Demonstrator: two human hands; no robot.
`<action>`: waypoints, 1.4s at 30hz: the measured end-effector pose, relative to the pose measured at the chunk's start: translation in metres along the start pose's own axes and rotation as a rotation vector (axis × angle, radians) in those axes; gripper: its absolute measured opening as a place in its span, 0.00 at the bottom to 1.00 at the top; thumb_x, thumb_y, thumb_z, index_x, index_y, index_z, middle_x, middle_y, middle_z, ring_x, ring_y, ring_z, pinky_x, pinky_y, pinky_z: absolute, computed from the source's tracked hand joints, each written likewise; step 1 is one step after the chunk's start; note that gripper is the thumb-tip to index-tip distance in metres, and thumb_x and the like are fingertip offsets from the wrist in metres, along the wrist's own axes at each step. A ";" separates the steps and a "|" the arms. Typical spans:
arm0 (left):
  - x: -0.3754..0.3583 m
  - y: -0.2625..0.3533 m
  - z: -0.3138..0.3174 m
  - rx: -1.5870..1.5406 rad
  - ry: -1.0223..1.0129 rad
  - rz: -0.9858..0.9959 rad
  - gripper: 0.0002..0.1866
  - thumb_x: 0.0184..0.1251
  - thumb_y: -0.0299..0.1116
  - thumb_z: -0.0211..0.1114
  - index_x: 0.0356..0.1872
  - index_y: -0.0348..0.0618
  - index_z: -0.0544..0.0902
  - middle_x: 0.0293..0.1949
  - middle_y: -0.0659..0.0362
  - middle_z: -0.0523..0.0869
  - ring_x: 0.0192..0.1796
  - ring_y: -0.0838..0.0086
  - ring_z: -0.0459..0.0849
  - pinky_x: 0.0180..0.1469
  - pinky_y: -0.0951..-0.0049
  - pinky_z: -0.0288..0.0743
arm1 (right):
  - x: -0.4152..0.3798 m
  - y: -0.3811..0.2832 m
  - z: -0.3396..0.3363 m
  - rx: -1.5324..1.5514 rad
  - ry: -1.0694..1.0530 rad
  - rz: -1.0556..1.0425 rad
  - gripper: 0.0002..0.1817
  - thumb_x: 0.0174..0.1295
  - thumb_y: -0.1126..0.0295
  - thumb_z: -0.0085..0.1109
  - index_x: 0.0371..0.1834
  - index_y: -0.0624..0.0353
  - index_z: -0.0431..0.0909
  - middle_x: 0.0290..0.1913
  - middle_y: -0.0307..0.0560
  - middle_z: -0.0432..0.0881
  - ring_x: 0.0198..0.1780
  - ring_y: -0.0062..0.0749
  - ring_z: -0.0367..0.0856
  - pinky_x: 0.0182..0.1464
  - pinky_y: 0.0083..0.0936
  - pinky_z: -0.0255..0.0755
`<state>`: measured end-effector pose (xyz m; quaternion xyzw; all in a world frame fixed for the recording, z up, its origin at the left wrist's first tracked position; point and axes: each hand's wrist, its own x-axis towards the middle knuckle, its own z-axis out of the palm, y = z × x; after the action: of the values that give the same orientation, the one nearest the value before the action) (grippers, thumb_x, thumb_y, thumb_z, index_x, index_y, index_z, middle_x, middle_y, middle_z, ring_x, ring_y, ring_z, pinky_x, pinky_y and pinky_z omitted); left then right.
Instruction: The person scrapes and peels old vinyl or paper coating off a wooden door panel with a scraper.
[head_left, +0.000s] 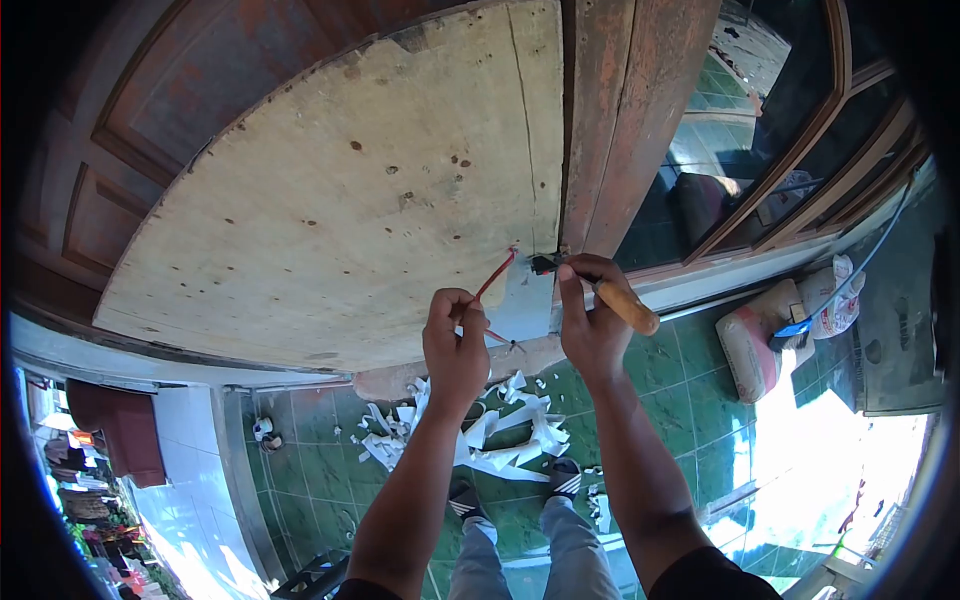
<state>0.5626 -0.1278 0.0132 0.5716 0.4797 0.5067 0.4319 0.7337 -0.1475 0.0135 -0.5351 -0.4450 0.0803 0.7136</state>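
My left hand [458, 345] is closed in a pinch on a thin red cord [497, 276]. One stretch of the cord reaches up to the board's lower right part, and another end hangs out below the fingers. In my right hand [597, 325] is a wooden-handled tool [627, 306]; its dark front end points left, close to the board's lower right corner. What kind of tool it is, I cannot make out. The large curved plywood board [350, 200] has knots and a long crack near its right edge. A pale bluish patch [527, 305] covers its lower right corner between my hands.
White strips of scrap [515, 435] lie on the green tiled floor [660, 425] around my sandalled feet [563, 478]. A reddish wooden post [625, 120] stands right of the board. Bags [757, 335] and a blue broom [795, 330] are at the right.
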 end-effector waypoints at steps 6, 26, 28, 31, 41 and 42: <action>0.033 0.052 -0.041 0.483 -0.155 0.262 0.01 0.74 0.24 0.64 0.40 0.39 0.81 0.29 0.57 0.85 0.31 0.72 0.82 0.37 0.69 0.74 | 0.001 0.005 0.009 0.039 0.016 0.059 0.06 0.69 0.74 0.70 0.40 0.63 0.82 0.37 0.47 0.88 0.39 0.30 0.88 0.46 0.26 0.79; 0.072 0.065 -0.048 0.834 -0.071 0.764 0.03 0.69 0.25 0.70 0.37 0.45 0.84 0.31 0.57 0.88 0.28 0.65 0.87 0.31 0.69 0.79 | 0.007 0.000 0.021 0.111 0.004 0.232 0.09 0.71 0.74 0.69 0.42 0.69 0.79 0.39 0.50 0.84 0.40 0.26 0.85 0.45 0.23 0.80; 0.072 0.063 -0.047 0.847 -0.055 0.774 0.03 0.68 0.25 0.70 0.37 0.45 0.84 0.31 0.57 0.88 0.28 0.66 0.87 0.31 0.69 0.79 | 0.013 -0.001 0.017 0.145 -0.024 0.273 0.09 0.70 0.74 0.69 0.42 0.70 0.79 0.38 0.50 0.84 0.39 0.26 0.85 0.44 0.23 0.80; 0.071 0.062 -0.049 0.859 -0.043 0.792 0.03 0.68 0.25 0.70 0.38 0.46 0.85 0.31 0.58 0.89 0.28 0.66 0.86 0.31 0.69 0.79 | 0.015 -0.004 0.011 0.204 -0.088 0.268 0.09 0.71 0.74 0.69 0.41 0.70 0.79 0.37 0.49 0.85 0.38 0.25 0.85 0.43 0.23 0.80; 0.071 0.056 -0.050 0.875 -0.040 0.780 0.04 0.66 0.26 0.68 0.39 0.48 0.85 0.33 0.61 0.90 0.35 0.61 0.89 0.40 0.64 0.80 | 0.015 -0.006 0.014 0.216 -0.040 0.361 0.09 0.74 0.72 0.66 0.43 0.69 0.79 0.34 0.43 0.84 0.37 0.19 0.80 0.42 0.19 0.74; 0.071 0.056 -0.049 0.873 -0.041 0.790 0.03 0.67 0.26 0.69 0.39 0.47 0.85 0.33 0.60 0.90 0.33 0.62 0.88 0.38 0.66 0.80 | 0.017 -0.007 0.013 0.211 -0.056 0.380 0.08 0.74 0.73 0.66 0.44 0.68 0.79 0.34 0.42 0.84 0.37 0.18 0.79 0.43 0.18 0.72</action>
<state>0.5216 -0.0663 0.0858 0.8415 0.3864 0.3735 -0.0557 0.7317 -0.1321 0.0291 -0.5294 -0.3449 0.2742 0.7250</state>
